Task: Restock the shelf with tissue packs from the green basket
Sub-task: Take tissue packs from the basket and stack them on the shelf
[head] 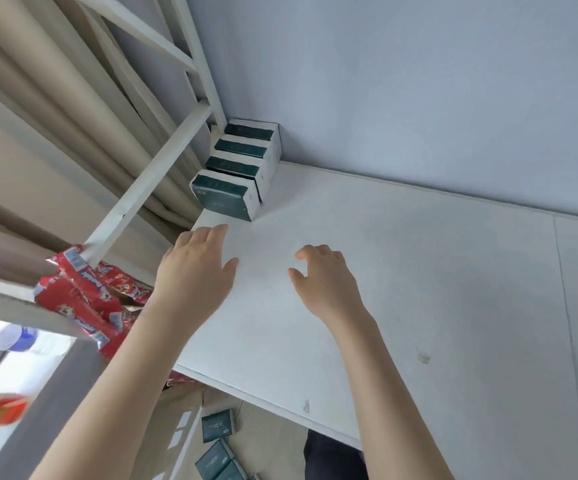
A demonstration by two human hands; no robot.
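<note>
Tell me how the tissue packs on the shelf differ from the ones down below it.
Shelf packs stand on edge; lower packs lie flat. Shelf packs form a tight row in the corner; lower packs sit loosely askew. Both are dark green.

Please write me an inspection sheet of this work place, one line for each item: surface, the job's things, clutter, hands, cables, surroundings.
Surface: white shelf board, a few small marks near its front edge.
Job's things: four tissue packs stand in a row in the back left corner, the rearmost against the wall; more packs lie lower down, below the front edge; green basket not in view.
Clutter: red snack bags on the left, lower than the board; a blurred bottle.
Hands: left hand and right hand are over the board, fingers relaxed, holding nothing.
Cables: nothing seen.
Surroundings: grey-blue wall, beige curtain, white shelf frame.
</note>
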